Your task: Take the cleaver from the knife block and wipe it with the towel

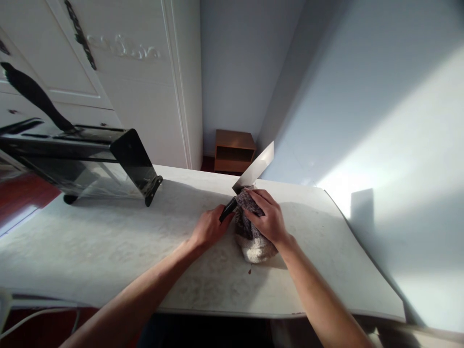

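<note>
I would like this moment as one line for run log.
left hand: grips knife by handle | right hand: holds bunched cloth at knife | knife block: stands on table

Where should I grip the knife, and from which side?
Take the knife by its black handle, from the near left, as the left hand does. The handle points back toward the person; the flat blade slants away to the right. The right side seems crowded by the right hand and bunched cloth.
</note>
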Available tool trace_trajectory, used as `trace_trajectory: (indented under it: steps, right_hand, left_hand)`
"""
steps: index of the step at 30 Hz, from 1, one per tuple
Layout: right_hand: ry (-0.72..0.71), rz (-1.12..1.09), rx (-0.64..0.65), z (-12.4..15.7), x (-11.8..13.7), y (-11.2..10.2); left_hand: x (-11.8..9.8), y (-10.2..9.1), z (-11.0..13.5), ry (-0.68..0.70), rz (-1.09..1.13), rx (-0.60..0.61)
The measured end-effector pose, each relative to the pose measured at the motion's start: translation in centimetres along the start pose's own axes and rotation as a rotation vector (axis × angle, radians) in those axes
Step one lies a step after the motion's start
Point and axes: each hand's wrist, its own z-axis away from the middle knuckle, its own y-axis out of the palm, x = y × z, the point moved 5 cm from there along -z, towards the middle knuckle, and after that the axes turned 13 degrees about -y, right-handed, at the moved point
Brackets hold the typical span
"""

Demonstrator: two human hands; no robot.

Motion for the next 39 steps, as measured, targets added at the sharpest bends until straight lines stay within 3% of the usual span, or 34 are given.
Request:
trace_trajectory:
  steps: [10, 21, 31, 39]
  right_hand:
    - [0.048, -0.111, 0.096, -0.1, -0.4, -0.2]
    - [0.058, 0.093, 0.221, 0.2, -0.8, 0.3]
    - [0.215, 0.046, -0.018, 0.7, -2.3, -0.4]
    - [0.057, -0.011, 0.039, -0.2, -0.6, -0.8]
  left_hand:
    - [-0.4, -0.3, 0.4, 0.033, 0.066, 0.091]
    - [-0.5, -0.7, 0.4, 0.075, 0.211, 0.025]
    - [-0.6, -0.7, 0.6, -0.012, 0.385, 0.078]
    - [-0.5, -0.8, 0.6, -0.008, 0.352, 0.042]
